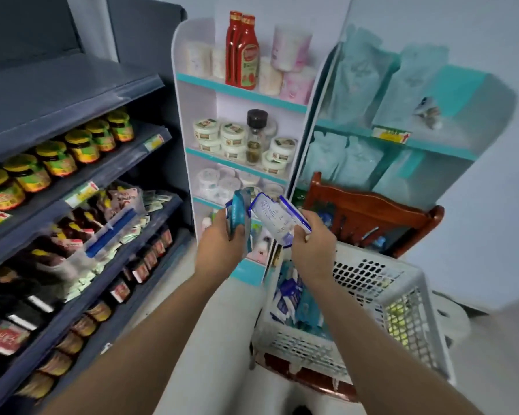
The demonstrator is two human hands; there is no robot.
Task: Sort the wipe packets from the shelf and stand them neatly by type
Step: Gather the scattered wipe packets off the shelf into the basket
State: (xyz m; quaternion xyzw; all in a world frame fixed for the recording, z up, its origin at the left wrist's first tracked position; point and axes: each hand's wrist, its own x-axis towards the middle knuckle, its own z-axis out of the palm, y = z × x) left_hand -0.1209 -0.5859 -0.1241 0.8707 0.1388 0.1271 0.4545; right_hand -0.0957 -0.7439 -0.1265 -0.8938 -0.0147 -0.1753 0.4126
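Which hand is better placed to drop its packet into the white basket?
Right. The right hand holds the white-and-blue packet almost above the white basket; the left hand sits farther away.

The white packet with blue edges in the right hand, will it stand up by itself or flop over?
The white packet looks soft: it bends slightly in the right hand, so it probably flops unless leaned against others. Its glossy film may be slippery. It seems light, held by the fingertips.

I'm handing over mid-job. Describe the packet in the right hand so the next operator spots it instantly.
Start at the white perforated basket at lower right; the right hand is raised just above its far left corner. It holds a white wipe packet with dark blue edges, tilted with its printed face up. The left hand beside it holds a teal packet instead.
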